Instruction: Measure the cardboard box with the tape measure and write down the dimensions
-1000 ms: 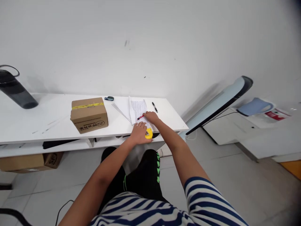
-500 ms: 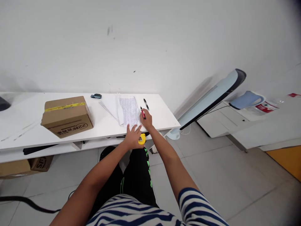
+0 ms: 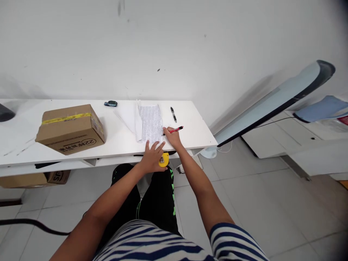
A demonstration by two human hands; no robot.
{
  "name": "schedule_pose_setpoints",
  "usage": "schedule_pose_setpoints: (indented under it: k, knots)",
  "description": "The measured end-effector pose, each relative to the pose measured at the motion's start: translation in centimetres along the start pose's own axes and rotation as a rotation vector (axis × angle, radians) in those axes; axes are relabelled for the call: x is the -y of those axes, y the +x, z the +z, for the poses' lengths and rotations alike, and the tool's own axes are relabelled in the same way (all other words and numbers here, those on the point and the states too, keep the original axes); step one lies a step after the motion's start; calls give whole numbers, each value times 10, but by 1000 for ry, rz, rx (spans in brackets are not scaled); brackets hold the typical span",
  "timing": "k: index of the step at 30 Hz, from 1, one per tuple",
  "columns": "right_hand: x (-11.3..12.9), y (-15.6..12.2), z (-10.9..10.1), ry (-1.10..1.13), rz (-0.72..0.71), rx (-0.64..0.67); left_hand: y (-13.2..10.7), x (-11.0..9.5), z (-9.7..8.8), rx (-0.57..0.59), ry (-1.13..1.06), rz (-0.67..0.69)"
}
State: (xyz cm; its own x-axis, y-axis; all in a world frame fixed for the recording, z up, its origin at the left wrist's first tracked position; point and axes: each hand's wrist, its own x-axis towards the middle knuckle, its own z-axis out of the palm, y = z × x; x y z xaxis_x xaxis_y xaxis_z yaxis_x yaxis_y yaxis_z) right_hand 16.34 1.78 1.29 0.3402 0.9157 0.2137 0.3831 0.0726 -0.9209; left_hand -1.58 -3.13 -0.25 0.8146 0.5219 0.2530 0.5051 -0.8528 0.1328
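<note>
A sheet of paper (image 3: 150, 121) covered in handwriting lies on the white table, its left part folded or curled over. My right hand (image 3: 173, 138) pinches a red pen (image 3: 178, 129) at the paper's right edge, the pen slanting low to the right. My left hand (image 3: 150, 157) rests its spread fingertips at the paper's lower edge. Against that hand's thumb and palm sits a yellow tape measure (image 3: 164, 160), held just off the table's front edge. A black pen (image 3: 173, 114) lies to the right of the paper.
A taped cardboard box (image 3: 72, 130) stands on the white table (image 3: 119, 141) at left. Behind it lies a small dark object (image 3: 111, 103) near the wall. A long pale board with a dark rim (image 3: 272, 99) leans at right. Another carton (image 3: 58, 177) is underneath.
The red pen has swung from steep to nearly flat, its rear end now pointing right. My left hand keeps the tape measure at the paper's lower edge. The view has shifted slightly.
</note>
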Motion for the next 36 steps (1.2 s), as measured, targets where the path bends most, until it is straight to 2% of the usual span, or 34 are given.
schedule_pose_setpoints:
  k: [9,18,22,32,36]
  knots:
    - [1,-3,0,-47,22,13,2,0,-2,56,-14,4]
    - [2,-3,-1,-81,4,-28,1,0,2,49,-21,1]
    - [3,-4,-2,-70,13,11,2,-1,2,46,-17,5]
    - [3,-4,-3,-91,28,-45,2,0,4,52,19,11]
    - [2,-5,-4,-81,24,-8,3,-1,5,54,24,6]
